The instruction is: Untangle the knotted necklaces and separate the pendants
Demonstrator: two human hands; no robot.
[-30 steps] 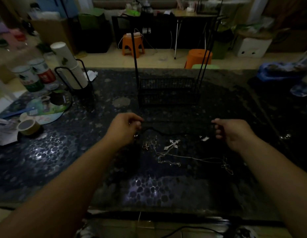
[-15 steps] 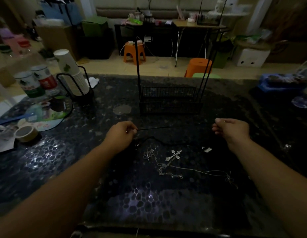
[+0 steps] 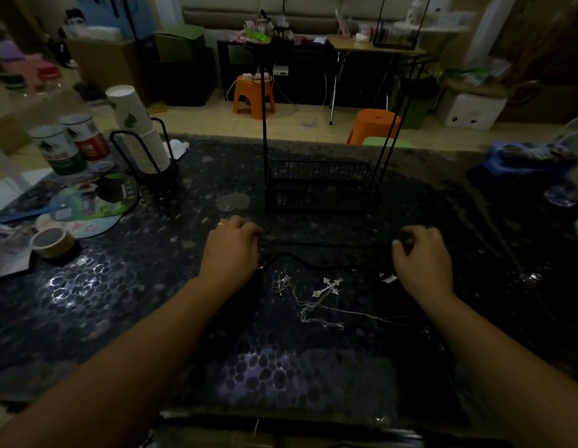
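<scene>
The black cord (image 3: 326, 245) fades into the dark tabletop (image 3: 313, 376); both hands' fingers (image 3: 398, 244) curl beneath, hidden.

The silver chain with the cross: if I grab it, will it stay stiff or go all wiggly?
Probably wiggly: the silver chain lies in loose loops. It looks thin, so likely light and easy to snag. The cross would probably dangle.

We reach both bare forearms forward from the lower corners, palms down. Our left hand (image 3: 231, 250) sits left of centre, knuckles up, fingers curled inward toward the right, a thin ring on one finger. Our right hand (image 3: 421, 257) lies level with it and well apart, fingers bent downward; its fingertips are blurred.
</scene>
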